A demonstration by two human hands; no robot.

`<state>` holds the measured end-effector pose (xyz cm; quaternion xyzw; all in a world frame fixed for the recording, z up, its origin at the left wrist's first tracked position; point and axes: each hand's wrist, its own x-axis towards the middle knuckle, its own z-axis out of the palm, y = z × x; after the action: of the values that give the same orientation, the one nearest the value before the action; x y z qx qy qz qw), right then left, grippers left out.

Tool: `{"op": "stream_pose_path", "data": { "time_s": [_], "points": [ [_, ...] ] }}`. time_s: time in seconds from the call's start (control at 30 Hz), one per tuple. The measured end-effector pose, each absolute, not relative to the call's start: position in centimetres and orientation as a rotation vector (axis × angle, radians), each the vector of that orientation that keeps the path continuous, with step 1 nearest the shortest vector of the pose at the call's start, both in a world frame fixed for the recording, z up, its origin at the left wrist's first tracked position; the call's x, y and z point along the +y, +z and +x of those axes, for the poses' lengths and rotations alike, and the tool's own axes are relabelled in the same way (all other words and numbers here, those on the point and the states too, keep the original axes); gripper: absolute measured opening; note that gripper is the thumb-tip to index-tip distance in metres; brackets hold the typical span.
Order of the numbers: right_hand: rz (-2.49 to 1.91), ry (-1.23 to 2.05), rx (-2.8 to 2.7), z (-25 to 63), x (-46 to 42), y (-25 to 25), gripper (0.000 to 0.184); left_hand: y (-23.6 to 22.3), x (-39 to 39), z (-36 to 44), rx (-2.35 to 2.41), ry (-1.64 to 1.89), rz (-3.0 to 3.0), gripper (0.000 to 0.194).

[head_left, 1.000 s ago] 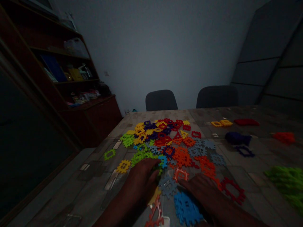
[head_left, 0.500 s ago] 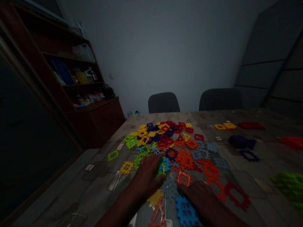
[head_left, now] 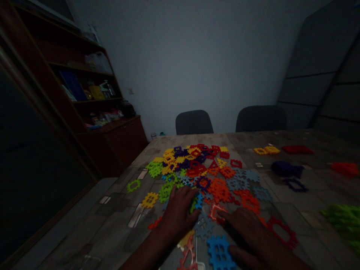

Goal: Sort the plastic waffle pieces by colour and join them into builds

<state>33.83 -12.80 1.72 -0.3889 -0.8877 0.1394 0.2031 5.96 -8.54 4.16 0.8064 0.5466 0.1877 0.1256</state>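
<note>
My left hand (head_left: 181,206) lies palm down over green and light blue interlocking plastic tiles, its thumb apart from the fingers. Part of a light blue tile (head_left: 199,201) shows beside its fingers. With fingers stretched out, my right hand (head_left: 246,228) touches an orange-red window tile (head_left: 216,212) at a fingertip. Its thumb is near the corner of a blue window tile (head_left: 221,253). Between the hands lies a grey tile (head_left: 204,225). A yellow tile (head_left: 186,240) and a salmon-coloured tile (head_left: 188,255) sit close to my left forearm.
A heap of mixed tiles (head_left: 194,161) spreads over the table (head_left: 118,221) ahead. To the right are a dark red tile frame (head_left: 282,233), a purple piece (head_left: 287,169) and a green stack (head_left: 344,225). Two chairs (head_left: 194,122) stand behind the table, and a shelf cabinet (head_left: 109,138) at the left.
My right hand has moved up from the blue window tile to the orange-red one. My left hand has shifted slightly right. An orange piece now shows left of my left forearm.
</note>
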Motion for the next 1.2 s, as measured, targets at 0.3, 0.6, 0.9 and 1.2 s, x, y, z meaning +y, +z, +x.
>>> {"op": "stream_pose_path", "data": {
  "time_s": [0.3,0.6,0.9,1.2],
  "points": [
    [-1.142,0.403,-2.479,33.8,-12.4,2.0,0.054,3.8,-8.4,4.7,1.480,0.579,2.382,0.047],
    [-1.132,0.358,-2.423,34.2,-12.4,1.9,0.054,4.5,-9.0,4.9,1.446,0.656,2.349,0.056],
    [-1.338,0.303,-2.231,34.9,-11.8,3.2,0.047,5.9,-11.7,6.5,1.239,0.604,2.130,0.082],
    [-1.323,0.236,-2.191,35.3,-11.6,2.1,0.050,7.1,-13.6,7.9,1.146,0.364,2.264,0.091]
  ]
}}
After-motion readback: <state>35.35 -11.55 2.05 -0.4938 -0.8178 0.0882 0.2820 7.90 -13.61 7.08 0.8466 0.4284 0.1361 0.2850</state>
